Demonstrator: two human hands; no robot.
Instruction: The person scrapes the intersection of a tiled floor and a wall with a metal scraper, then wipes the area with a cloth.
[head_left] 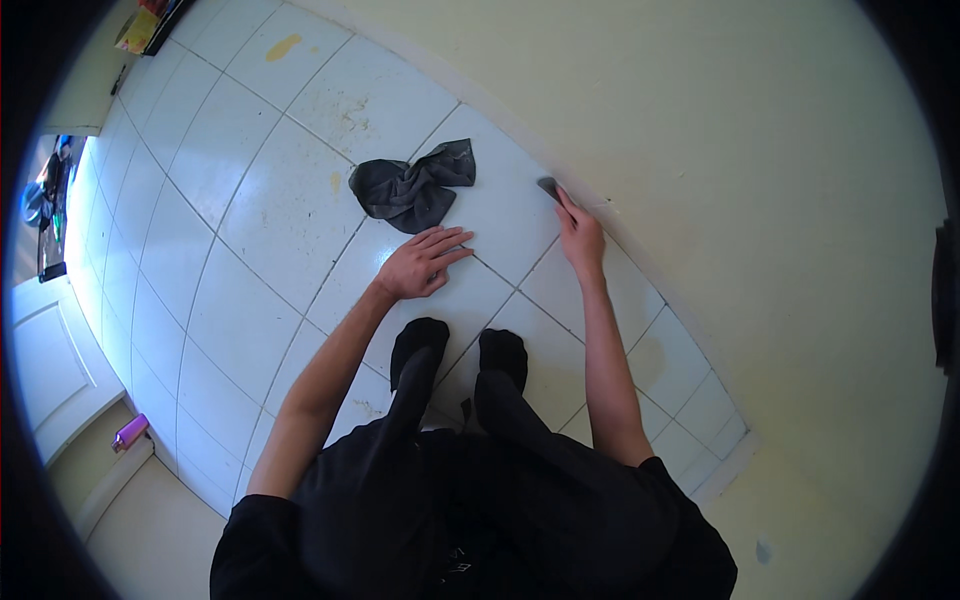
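Note:
My right hand (581, 238) is closed around a small dark flat-ended tool (549, 187), whose tip points up and left, close to where the tiled floor meets the wall. Most of the tool is hidden by my fingers, so its exact kind does not show. My left hand (418, 268) is open on or just above the tiles, palm down, with its fingers stretched to the right. Just beyond it lies a crumpled dark grey cloth (412, 187), apart from my fingertips.
White floor tiles (265, 245) carry brownish specks and a yellow stain (284, 47). A pale wall (740, 200) runs along the right. My feet in black socks (420, 345) stand near my hands. A purple bottle (130, 433) lies by the white door (65, 365) at left.

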